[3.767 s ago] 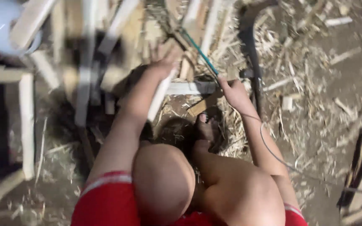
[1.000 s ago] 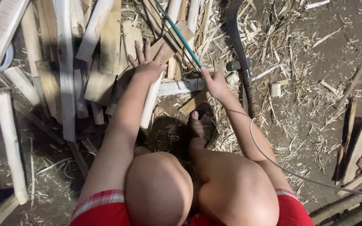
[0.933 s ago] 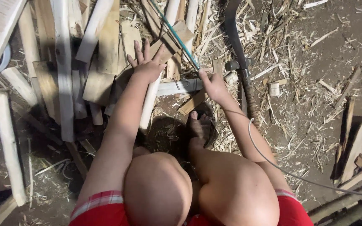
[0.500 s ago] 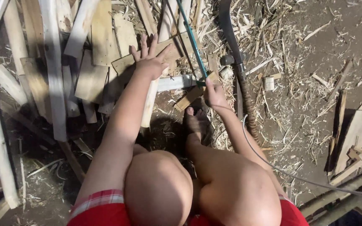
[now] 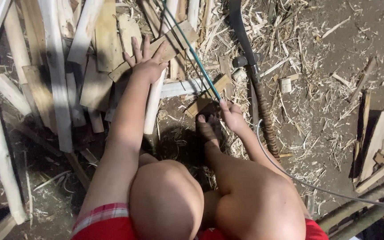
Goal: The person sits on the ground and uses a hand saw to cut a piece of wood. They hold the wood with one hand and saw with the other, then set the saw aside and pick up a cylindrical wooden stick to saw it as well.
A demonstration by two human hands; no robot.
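The white stick [image 5: 154,104] is pinned flat by the spread left hand [image 5: 145,62], the bow saw [image 5: 192,51] gripped by the closed right hand [image 5: 232,116]; apparently no cut is finished yet.

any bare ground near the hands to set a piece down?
Barest: dirt patch at upper right, beyond the long curved blade, with few chips. Crowded: plank pile under the left hand; chip litter around the right hand and foot.
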